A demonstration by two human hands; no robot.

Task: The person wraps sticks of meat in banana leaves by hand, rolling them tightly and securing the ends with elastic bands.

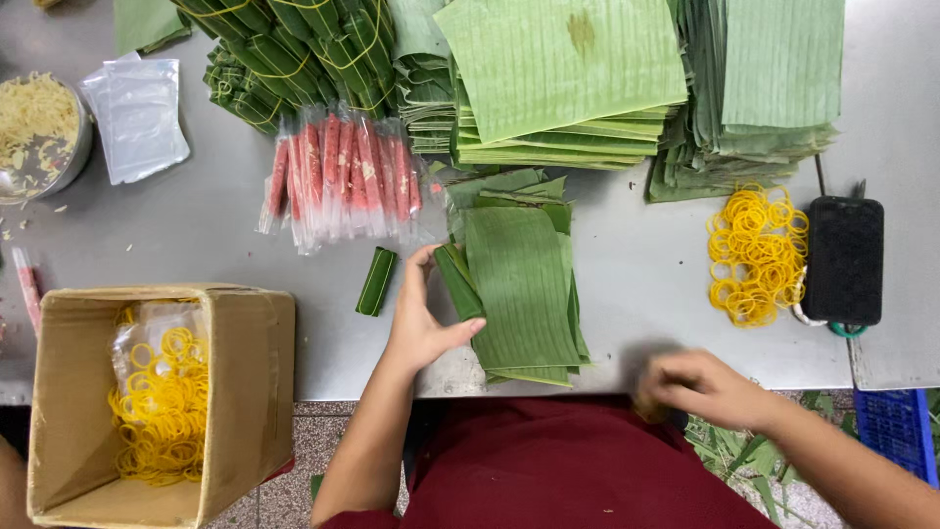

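Across the grey tabletop [196, 235] lie stacked banana leaves [563, 69], yellow rubber bands [756, 255] and a cardboard box [250, 382] at near left – the left hand [421, 318] grips a rolled leaf [458, 282] on a flat leaf pile [524, 289]; the right hand [700, 387], blurred, curls at the near edge – its grip unclear

Green rolled leaf parcel [458, 282] lies aslant on a flat banana leaf [521, 289].

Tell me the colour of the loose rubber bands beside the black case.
Yellow; the rubber bands show best in the head view.
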